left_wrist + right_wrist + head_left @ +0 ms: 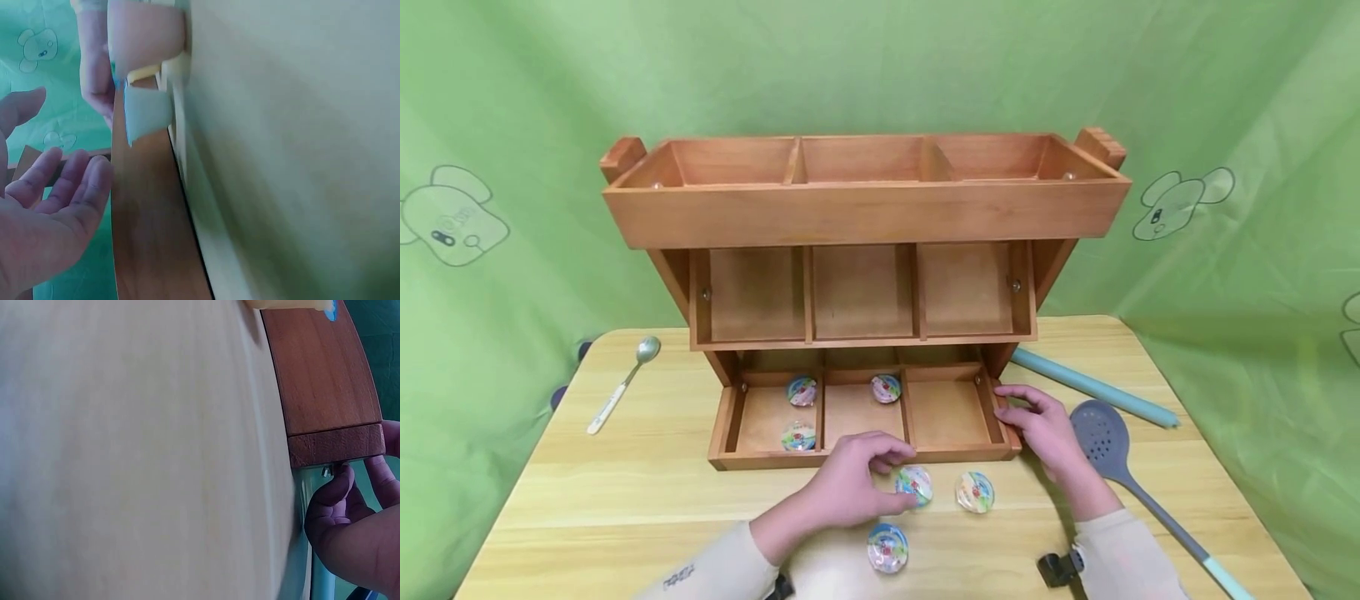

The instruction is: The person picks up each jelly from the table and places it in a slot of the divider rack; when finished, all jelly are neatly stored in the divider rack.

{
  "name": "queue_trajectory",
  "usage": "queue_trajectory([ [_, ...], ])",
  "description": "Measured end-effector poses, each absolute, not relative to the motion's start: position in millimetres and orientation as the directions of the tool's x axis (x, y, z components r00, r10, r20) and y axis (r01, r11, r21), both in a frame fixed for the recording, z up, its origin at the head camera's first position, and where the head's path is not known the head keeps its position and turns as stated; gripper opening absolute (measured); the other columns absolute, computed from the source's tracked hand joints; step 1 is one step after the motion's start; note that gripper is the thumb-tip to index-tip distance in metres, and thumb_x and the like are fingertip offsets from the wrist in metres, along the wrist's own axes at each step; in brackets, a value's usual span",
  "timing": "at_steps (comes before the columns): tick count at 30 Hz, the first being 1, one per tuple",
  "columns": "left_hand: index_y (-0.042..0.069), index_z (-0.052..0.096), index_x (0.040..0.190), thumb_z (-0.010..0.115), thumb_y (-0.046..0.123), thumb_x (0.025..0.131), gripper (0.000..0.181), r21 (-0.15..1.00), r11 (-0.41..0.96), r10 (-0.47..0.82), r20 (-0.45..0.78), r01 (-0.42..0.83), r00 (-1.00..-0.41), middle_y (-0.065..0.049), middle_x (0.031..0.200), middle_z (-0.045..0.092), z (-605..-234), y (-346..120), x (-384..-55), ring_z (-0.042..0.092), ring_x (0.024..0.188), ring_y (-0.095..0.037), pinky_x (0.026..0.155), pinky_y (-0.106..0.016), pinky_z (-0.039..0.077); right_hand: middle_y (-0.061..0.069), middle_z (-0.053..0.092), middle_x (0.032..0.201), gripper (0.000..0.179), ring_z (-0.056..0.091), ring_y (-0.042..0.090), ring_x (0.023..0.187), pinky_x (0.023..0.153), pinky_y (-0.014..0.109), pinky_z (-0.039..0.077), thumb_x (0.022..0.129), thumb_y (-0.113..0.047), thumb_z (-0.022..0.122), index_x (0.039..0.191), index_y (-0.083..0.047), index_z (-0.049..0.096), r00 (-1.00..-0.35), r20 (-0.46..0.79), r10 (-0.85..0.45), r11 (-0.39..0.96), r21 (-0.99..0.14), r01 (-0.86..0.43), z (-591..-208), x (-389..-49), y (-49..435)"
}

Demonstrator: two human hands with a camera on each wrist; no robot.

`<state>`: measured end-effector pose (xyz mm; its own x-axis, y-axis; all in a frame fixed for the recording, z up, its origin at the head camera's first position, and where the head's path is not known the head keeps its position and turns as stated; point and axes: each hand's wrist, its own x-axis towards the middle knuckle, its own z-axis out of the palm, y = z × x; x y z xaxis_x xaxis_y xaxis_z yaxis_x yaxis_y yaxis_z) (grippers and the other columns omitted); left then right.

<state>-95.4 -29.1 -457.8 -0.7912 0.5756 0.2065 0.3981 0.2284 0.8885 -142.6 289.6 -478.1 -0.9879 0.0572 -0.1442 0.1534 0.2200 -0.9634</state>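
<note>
My left hand (857, 479) hovers palm inward in front of the wooden tiered box (865, 215), its fingers bent loosely. Its thumb appears by a small lidded cup (914, 486) in the head view. Seen from the left wrist, a gap separates that hand (56, 206) from the cups (148, 112). My right hand (1048, 429) holds the right end of the bottom tray (955, 456), fingertips at the rim; the right wrist view shows the thumb (337, 487) against the outer side. Two more cups, one right (975, 492) and one nearer (887, 547), stand on the table.
Inside the bottom tray sit three cups: two in the left compartment (801, 391), one in the middle (886, 388). A spoon (625, 383) lies left. At right are a teal rod (1097, 388) and a grey slotted ladle (1101, 437). The upper tiers overhang the bottom tray.
</note>
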Motion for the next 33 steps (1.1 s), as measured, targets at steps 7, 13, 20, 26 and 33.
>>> queue_trajectory([
  [7,0.006,0.07,0.111,0.091,0.015,0.071,0.046,0.917,0.219,0.635,0.125,0.333,-0.763,-0.002,0.099,0.068,-471,-46,-79,0.064,0.09,-0.019,0.078,-0.03,0.055,0.021,0.049,0.139,0.042,0.062,0.014,0.095,0.08,0.026,0.053,0.094,-0.006,0.067,0.134,0.005,0.057,-0.989,-0.138,0.051,0.226,-0.963,0.146,-478,-143,290],
  [13,0.009,0.072,0.108,0.094,0.01,0.064,0.049,0.931,0.218,0.769,0.02,0.291,-0.639,0.008,0.093,0.064,-479,-58,-73,0.061,0.08,-0.007,0.07,-0.025,0.055,0.023,0.05,0.136,0.042,0.063,0.016,0.093,0.078,0.027,0.054,0.093,-0.006,0.067,0.132,0.005,0.057,-0.989,-0.138,0.055,0.223,-0.964,0.147,-476,-142,289],
  [20,0.013,0.071,0.107,0.093,0.005,0.063,0.05,0.898,0.237,0.822,0.017,0.37,-0.569,0.014,0.091,0.062,-480,-55,-74,0.058,0.073,-0.002,0.064,-0.02,0.052,0.021,0.051,0.135,0.04,0.064,0.018,0.094,0.079,0.028,0.055,0.092,-0.006,0.068,0.13,0.004,0.06,-0.988,-0.138,0.063,0.23,-0.962,0.149,-480,-142,290],
  [26,0.015,0.072,0.105,0.093,0.009,0.065,0.046,0.852,0.241,0.833,0.065,0.465,-0.55,0.017,0.092,0.064,-484,-52,-75,0.059,0.081,0.003,0.071,-0.018,0.052,0.021,0.052,0.134,0.04,0.064,0.017,0.094,0.079,0.028,0.055,0.092,-0.006,0.068,0.13,0.004,0.06,-0.987,-0.144,0.068,0.23,-0.961,0.156,-483,-143,290],
  [33,0.015,0.071,0.103,0.089,0.007,0.064,0.044,0.812,0.2,0.848,0.137,0.548,-0.512,0.017,0.093,0.064,-487,-52,-76,0.059,0.083,0.005,0.073,-0.015,0.051,0.02,0.051,0.136,0.04,0.063,0.016,0.096,0.08,0.027,0.054,0.092,-0.006,0.068,0.13,0.003,0.06,-0.988,-0.141,0.067,0.238,-0.959,0.154,-482,-143,290],
])
